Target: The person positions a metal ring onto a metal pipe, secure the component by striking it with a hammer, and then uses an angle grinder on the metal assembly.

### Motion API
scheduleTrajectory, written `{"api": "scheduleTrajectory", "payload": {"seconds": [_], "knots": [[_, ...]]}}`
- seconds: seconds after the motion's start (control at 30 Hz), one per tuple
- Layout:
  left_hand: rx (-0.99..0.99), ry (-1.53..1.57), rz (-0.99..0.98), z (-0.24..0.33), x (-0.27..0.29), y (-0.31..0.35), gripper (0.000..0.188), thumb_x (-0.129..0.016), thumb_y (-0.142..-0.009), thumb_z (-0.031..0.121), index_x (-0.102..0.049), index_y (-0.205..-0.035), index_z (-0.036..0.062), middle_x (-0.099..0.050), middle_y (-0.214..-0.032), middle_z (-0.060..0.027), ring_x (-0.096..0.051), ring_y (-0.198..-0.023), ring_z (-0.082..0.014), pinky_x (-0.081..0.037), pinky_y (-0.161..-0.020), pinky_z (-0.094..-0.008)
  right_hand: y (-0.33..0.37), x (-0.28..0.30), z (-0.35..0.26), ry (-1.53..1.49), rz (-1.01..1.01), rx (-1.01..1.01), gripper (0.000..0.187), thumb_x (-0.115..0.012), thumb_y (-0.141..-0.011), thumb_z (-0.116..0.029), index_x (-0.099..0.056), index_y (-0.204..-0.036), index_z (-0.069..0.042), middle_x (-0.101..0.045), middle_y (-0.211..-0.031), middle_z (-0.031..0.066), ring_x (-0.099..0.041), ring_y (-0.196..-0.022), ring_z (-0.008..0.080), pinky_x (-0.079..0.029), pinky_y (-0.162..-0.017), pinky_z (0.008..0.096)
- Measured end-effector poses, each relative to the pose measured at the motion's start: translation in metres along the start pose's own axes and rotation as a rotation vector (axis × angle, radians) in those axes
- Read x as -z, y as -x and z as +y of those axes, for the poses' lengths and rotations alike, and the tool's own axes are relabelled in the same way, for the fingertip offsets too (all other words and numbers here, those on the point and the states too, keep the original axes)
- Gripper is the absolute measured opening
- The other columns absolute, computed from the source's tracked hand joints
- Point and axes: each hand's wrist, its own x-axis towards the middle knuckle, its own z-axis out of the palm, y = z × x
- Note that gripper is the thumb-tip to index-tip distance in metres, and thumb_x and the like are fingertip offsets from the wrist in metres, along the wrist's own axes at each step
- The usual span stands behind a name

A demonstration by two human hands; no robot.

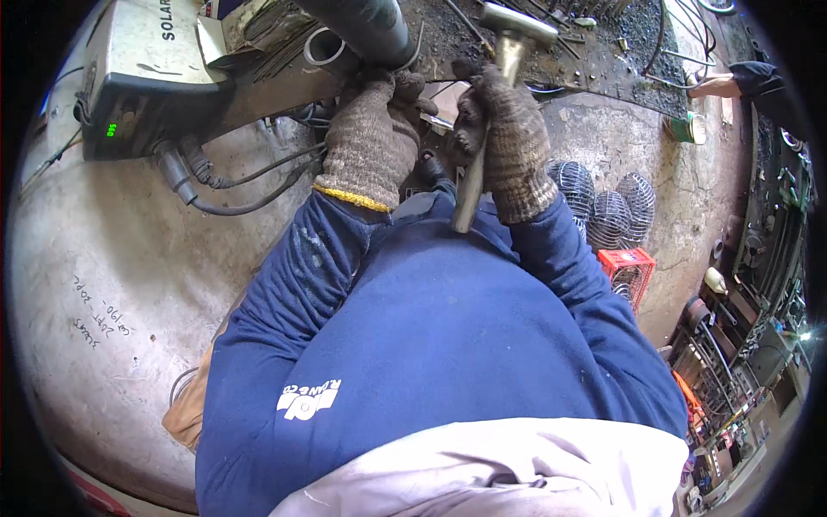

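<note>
- Nearest up: pale lilac-white cloth (482, 470), soft and creased, bunched over a navy-blue knit sweater (448, 319) with white print on the chest.
- Next out, right hand (512, 142) in a brown, ribbed, grubby knit glove, clenched around a bare-metal hammer (508, 62).
- Hammer slanting from handle butt near the belly, up and rightward to the head over the bench edge. Right hand obviously nearer; left hand off to the handle's left, well apart from the head.
- Left hand (366, 138) in a matching glove with yellow cuff trim, fingers curled at the bench edge. Honestly can't tell if gripping anything, fingertips too hidden.
- Just past those fingers: thick dark-grey metal pipe (366, 30), smooth and round, plus a short hollow tube (326, 50) with a pale rim. Both well left of the hammer head.
- Behind that, dark gritty metal workbench (594, 73), scattered with crumbs and rods.
- Off left, boxy black-and-cream machine (155, 86) with green digits and rubbery black cables (258, 196).
- Lower right, rounded wire cages (607, 220) and a red plastic crate (627, 269) on worn concrete.
- Farther right, another person's dark sleeve (758, 79).
</note>
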Motion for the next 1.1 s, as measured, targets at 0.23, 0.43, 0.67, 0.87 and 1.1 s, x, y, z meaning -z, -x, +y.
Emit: {"api": "scheduleTrajectory", "payload": {"seconds": [0.23, 0.43, 0.67, 0.87, 1.1], "knots": [[-0.307, -0.386, 0.009, -0.012, 0.007, -0.007, 0.02, -0.056, -0.105, 0.01, -0.064, -0.123, 0.0074, -0.07, -0.115, -0.0089, -0.068, -0.105, -0.0165, -0.054, -0.084, -0.026, 0.006, -0.012, -0.02, 0.127, -0.018, -0.146, 0.03, -0.062, -0.1, -0.033, -0.066, -0.11, -0.005, -0.056, -0.068, -0.0011, -0.054, -0.047, 0.0125, -0.045, -0.042, 0.0303], [-0.424, -0.693, -0.012, -0.03, 0.032, -0.029, 0.02, -0.056, -0.104, 0.011, -0.064, -0.123, 0.0077, -0.071, -0.116, -0.0089, -0.069, -0.107, -0.0188, -0.055, -0.089, -0.0288, -0.009, 0.015, -0.004, -0.063, 0.002, 0.039, 0.035, -0.062, -0.101, -0.035, -0.066, -0.115, -0.004, -0.057, -0.068, -0.0013, -0.051, -0.045, 0.0119, -0.043, -0.04, 0.029], [-0.382, -0.488, -0.031, -0.026, 0.031, -0.027, 0.021, -0.057, -0.105, 0.013, -0.064, -0.123, 0.0056, -0.071, -0.116, -0.0083, -0.069, -0.103, -0.0164, -0.055, -0.083, -0.0258, -0.001, 0.011, -0.031, 0.324, -0.107, -0.038, 0.039, -0.062, -0.1, -0.039, -0.068, -0.114, -0.003, -0.063, -0.077, 0.0013, -0.06, -0.059, 0.0096, -0.051, -0.052, 0.0243], [-0.096, -0.165, -0.009, -0.004, 0.003, -0.003, 0.019, -0.059, -0.104, 0.014, -0.064, -0.121, 0.0063, -0.071, -0.114, -0.007, -0.068, -0.099, -0.0164, -0.055, -0.088, -0.029, -0.006, 0.015, -0.029, 0.181, -0.019, 0.064, 0.036, -0.059, -0.103, -0.031, -0.063, -0.127, -0.004, -0.065, -0.08, 0.0043, -0.064, -0.066, 0.0155, -0.055, -0.057, 0.0297], [-0.437, -0.781, 0.01, -0.017, 0.019, -0.012, 0.017, -0.059, -0.104, 0.014, -0.067, -0.118, 0.0082, -0.072, -0.11, -0.0086, -0.07, -0.098, -0.0181, -0.057, -0.086, -0.0311, -0.016, 0.024, -0.028, 0.167, -0.149, 0.026, 0.032, -0.059, -0.102, -0.032, -0.07, -0.115, -0.005, -0.067, -0.083, 0.0045, -0.066, -0.067, 0.0135, -0.056, -0.058, 0.0259]]}}
